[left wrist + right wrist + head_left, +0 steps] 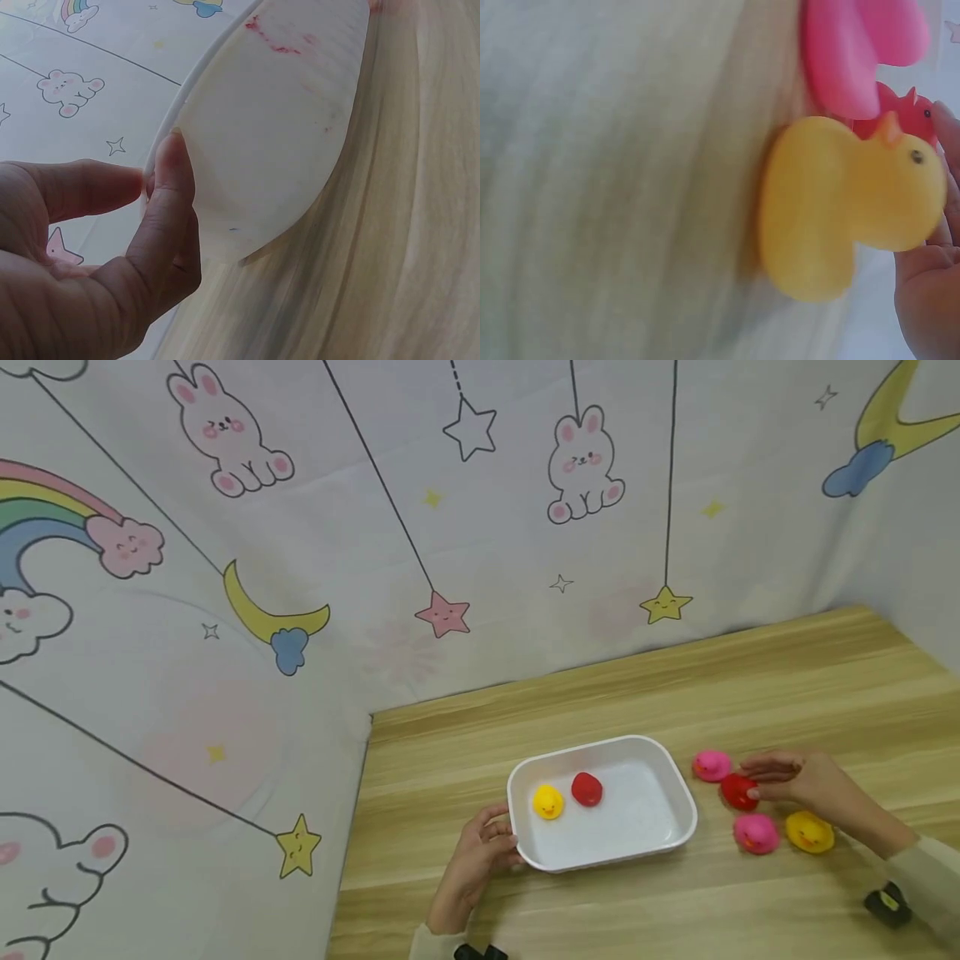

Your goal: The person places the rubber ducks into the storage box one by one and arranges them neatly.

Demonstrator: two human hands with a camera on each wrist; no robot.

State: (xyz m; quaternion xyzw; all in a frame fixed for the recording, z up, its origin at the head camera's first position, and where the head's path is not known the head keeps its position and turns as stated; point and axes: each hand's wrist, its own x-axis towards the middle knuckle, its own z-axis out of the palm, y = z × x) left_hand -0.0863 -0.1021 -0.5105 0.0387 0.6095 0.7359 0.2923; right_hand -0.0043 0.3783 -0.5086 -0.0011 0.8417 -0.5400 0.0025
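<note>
A white plastic tray [607, 852] stands on the table, a yellow rubber duck [548, 802] and a red duck [587, 789] inside it. My left hand [480, 847] pinches its left rim between thumb and fingers; the left wrist view shows the tray's outer wall [262, 142] beside the fingertips [174, 154]. To the right of the tray, my right hand [802, 785] has thumb and fingers around another red duck [738, 792], which still sits low among the others. A yellow duck [810, 210] partly covers this red duck [909, 112] in the right wrist view.
Two pink ducks, one behind [712, 766] and one in front [756, 833], flank the held red duck. A yellow duck [810, 832] lies under the right forearm. Behind the wood-grain table [450, 735] hangs a cartoon-printed white cloth [510, 552].
</note>
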